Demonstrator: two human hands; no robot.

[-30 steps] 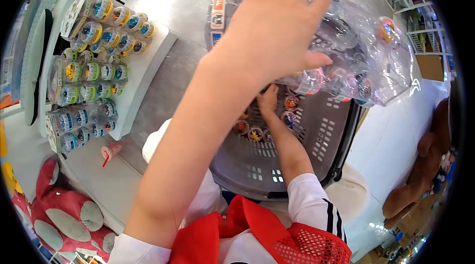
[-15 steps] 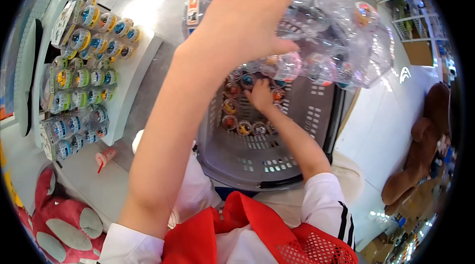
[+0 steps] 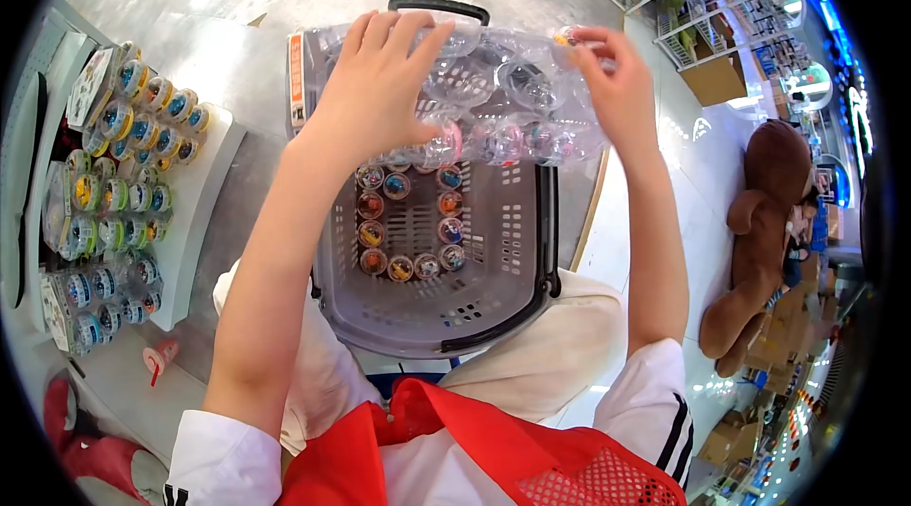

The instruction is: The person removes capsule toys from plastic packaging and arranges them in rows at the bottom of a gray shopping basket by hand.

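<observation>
A clear plastic blister pack (image 3: 560,79) with rounded pockets is tilted over a grey shopping basket (image 3: 503,307). My left hand (image 3: 384,79) grips its left part, fingers spread over the top and thumb at the near edge. Round toy capsules (image 3: 503,139) sit in its near row; several other pockets look vacant. At the far right corner, the fingers of my right hand (image 3: 617,79) close around a small capsule with orange and yellow inside (image 3: 567,36). More capsules (image 3: 400,267) stand in rows along the basket's bottom; the pack hides the far ones.
On the left, a white shelf (image 3: 204,212) carries several packs of capsules (image 3: 114,202). A pink cup with a straw (image 3: 159,357) and a red plush toy (image 3: 95,454) are nearby. A brown plush (image 3: 759,231) lies on the right, before racks and boxes.
My right hand has come up out of the basket to the pack's right end. The pack is steadier and flatter, still in my left hand. My view has shifted.
</observation>
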